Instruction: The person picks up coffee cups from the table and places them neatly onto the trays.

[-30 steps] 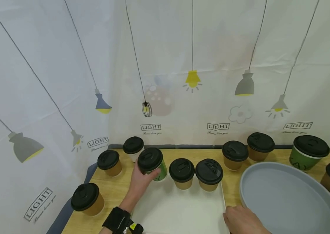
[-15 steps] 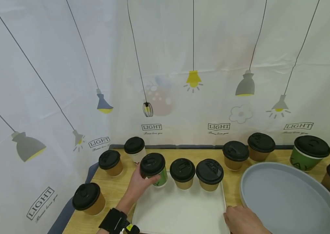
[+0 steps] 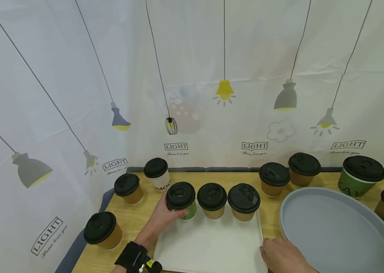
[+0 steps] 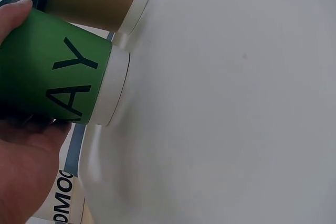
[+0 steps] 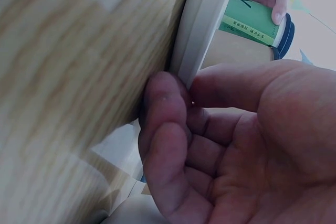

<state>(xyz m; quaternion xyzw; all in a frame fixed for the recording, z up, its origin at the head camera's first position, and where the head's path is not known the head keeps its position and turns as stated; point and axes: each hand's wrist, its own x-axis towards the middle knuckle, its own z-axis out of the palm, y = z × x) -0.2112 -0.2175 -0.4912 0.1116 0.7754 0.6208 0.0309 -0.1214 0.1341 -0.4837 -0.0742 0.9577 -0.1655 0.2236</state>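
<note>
A white backdrop (image 3: 195, 57) printed with hanging lamps rises behind a light wooden tabletop (image 3: 128, 223). The left hand (image 3: 163, 216) curls its fingers around a green paper cup with a black lid (image 4: 63, 72), upright at the far left corner of a white rectangular tray (image 3: 212, 246). Beside it stand two brown paper cups with black lids (image 3: 214, 214). The right hand (image 3: 284, 254) pinches the tray's right edge.

Wears a wide, black wristband (image 3: 131, 256) on the left, between a bare forearm (image 3: 148, 234) and an ungloved left hand (image 3: 165, 215). Has beside it a small, rounded black device (image 3: 156, 267), with a bright yellow-green patch (image 3: 150, 263) and a silvery bit (image 3: 141, 269) close by. Shows an equally ungloved right hand (image 3: 283, 254).
</note>
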